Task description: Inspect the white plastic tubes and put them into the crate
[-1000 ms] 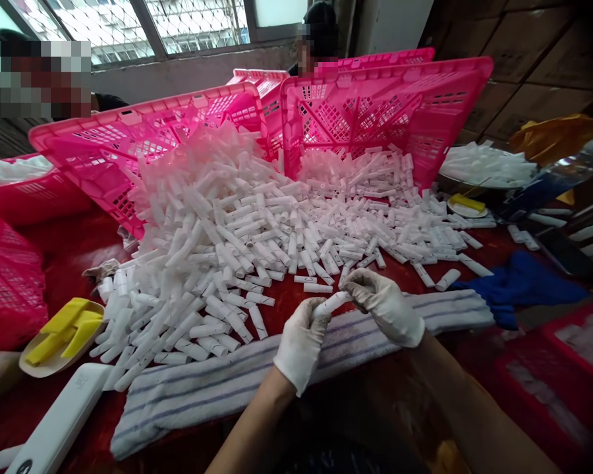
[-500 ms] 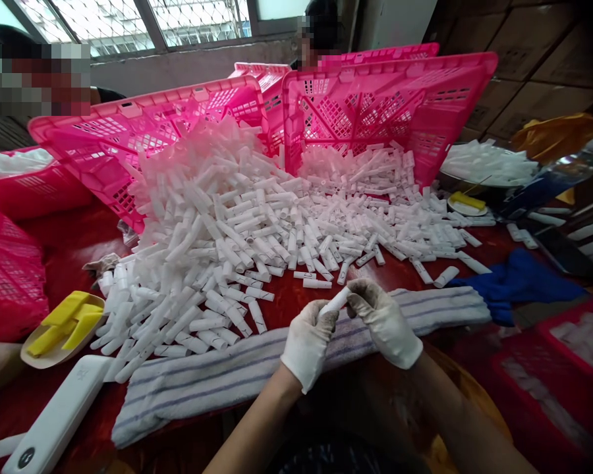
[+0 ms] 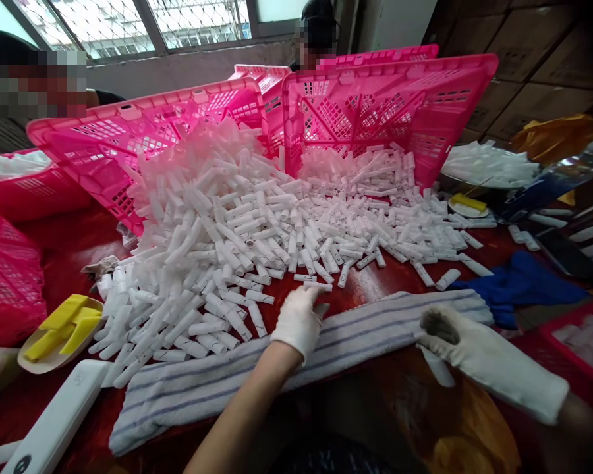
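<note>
White tubes [image 3: 305,278] (dark marks unreadable) lie just beyond the left hand [image 3: 299,322], fingers parted; below the right hand [image 3: 474,352], grip uncertain, is one tube [image 3: 439,370].

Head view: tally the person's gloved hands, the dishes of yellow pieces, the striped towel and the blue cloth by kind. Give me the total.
Left hand and right hand, both gloved: 2
Near dish and far dish, with yellow pieces: 2
Striped towel: 1
Blue cloth: 1
Total: 6
</note>
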Motion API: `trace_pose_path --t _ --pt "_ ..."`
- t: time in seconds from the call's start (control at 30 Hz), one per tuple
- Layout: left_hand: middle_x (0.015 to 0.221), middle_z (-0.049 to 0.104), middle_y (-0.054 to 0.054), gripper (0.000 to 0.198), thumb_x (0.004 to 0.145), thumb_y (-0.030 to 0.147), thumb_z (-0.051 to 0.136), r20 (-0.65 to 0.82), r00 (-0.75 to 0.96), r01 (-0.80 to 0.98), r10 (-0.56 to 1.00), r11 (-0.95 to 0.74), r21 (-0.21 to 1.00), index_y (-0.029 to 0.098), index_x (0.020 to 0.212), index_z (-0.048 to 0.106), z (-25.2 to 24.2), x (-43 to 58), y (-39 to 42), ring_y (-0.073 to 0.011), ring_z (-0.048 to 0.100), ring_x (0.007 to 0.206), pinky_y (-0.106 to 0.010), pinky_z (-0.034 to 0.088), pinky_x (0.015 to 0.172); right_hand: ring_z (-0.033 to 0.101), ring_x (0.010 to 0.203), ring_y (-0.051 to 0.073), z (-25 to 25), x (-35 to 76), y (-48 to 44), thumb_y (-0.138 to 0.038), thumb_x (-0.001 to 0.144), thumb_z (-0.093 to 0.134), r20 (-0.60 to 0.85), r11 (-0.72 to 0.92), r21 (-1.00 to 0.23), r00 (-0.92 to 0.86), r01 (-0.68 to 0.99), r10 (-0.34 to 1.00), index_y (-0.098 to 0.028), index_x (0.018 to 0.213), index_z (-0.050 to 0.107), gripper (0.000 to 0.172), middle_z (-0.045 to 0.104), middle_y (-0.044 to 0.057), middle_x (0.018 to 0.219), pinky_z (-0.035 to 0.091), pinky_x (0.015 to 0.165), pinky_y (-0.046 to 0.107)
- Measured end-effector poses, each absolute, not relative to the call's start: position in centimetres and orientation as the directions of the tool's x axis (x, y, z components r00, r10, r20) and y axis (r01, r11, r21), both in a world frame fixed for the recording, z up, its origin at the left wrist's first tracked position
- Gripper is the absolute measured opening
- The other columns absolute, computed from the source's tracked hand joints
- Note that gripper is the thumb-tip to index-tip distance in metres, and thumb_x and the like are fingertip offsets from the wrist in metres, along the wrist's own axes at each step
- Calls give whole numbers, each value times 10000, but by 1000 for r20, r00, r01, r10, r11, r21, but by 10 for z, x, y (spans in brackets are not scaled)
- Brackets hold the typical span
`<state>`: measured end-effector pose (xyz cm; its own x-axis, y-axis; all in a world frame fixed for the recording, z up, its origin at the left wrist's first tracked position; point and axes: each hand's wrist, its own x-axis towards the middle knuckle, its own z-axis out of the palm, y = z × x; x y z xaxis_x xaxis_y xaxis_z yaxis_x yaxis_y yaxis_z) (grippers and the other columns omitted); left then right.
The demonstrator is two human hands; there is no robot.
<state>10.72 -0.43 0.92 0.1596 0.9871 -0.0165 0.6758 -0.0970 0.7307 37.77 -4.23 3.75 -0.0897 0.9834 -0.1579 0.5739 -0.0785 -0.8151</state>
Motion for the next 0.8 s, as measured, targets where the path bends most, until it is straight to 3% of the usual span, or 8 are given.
trace_pose_path --t 0.07,0.17,0.33,0.43,0.5,0.57,0.67,0.8 --pt "1188 623 -70 337 787 191 646 16 193 865 981 -178 468 266 1115 668 4 106 13 -259 561 1046 -381 451 898 637 717 215 32 378 -24 -411 818 638 -51 29 -716 -93 698 994 -227 849 594 192 676 38 788 515 687 319" --pt "1142 633 -87 314 763 186 661 -4 198 921 980 -184 343 262 1067 692 1 106 27 -290 567 1012 -402 467 831 628 914 222 18 347 21 -241 871 534 270 327 -614 -198 719 942 -195 998 622 161 679 85 996 486 843 327" --pt "1085 626 -130 226 819 280 615 10 111 939 994 -108 325 226 1016 712 -1 96 28 -325 565 1014 -436 464 805 594 903 250 -8 297 72 -94 822 499 130 548 -303 -536 779 834 -199 894 693 231 676 100 890 464 789 353" --pt "1002 643 -118 191 836 343 606 6 86 932 996 -82 354 210 891 731 -4 86 24 -305 595 954 -422 475 791 597 876 233 -18 292 64 -171 842 537 226 440 -524 -379 729 897 -197 997 670 206 660 96 916 476 802 363" --pt "994 652 -90 206 865 349 578 33 86 885 996 -91 456 220 957 710 -6 84 18 -249 612 933 -375 482 818 610 845 202 -17 290 49 -253 850 576 286 354 -805 -211 476 935 -226 1074 617 230 653 63 945 500 782 348" --pt "1025 657 -69 236 904 330 530 78 65 709 995 -101 698 216 1069 655 -6 87 8 -186 623 924 -309 484 843 617 763 165 -6 284 31 -289 811 651 263 268 -959 -64 89 963 -262 1043 574 246 648 15 905 518 695 309" --pt "1014 667 -61 267 921 355 500 40 35 283 999 -49 958 191 1105 605 -1 99 -10 -140 633 832 -253 500 772 602 668 130 19 268 13 -237 713 760 147 160 -936 64 -313 987 -271 921 525 316 643 -28 828 487 570 248" --pt "1004 672 -63 292 878 377 566 -20 61 169 998 9 986 177 1084 622 6 114 -29 -143 619 812 -247 496 740 592 685 117 37 254 11 -222 695 777 52 83 -892 81 -444 995 -252 868 519 312 644 -36 780 474 596 233"
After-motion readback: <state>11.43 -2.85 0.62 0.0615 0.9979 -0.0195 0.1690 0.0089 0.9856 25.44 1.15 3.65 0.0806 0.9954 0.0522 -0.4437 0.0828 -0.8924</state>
